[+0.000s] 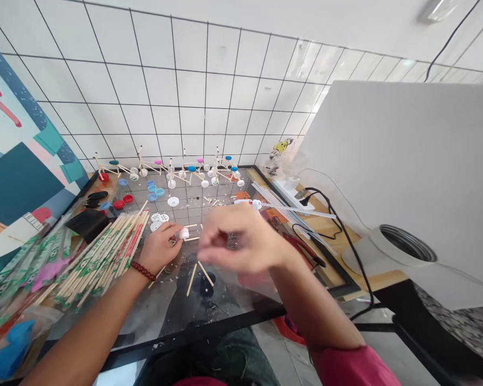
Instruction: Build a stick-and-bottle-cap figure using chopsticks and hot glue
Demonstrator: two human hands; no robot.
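Note:
My left hand [160,247] rests on the glass table [177,313] with its fingers closed on a small white bottle cap [184,233] joined to thin wooden sticks. My right hand [235,239] hovers above the table just right of it, smeared by motion, fingers curled; I cannot see if it holds anything. Two loose wooden sticks [199,274] lie on the glass below the hands.
A bundle of wrapped chopsticks [104,254] lies to the left. Stick-and-cap models [177,171] line the back by the tiled wall. Loose coloured caps [153,193], a black pouch [89,222], a glue gun [265,206] and a black cable [346,241] lie around.

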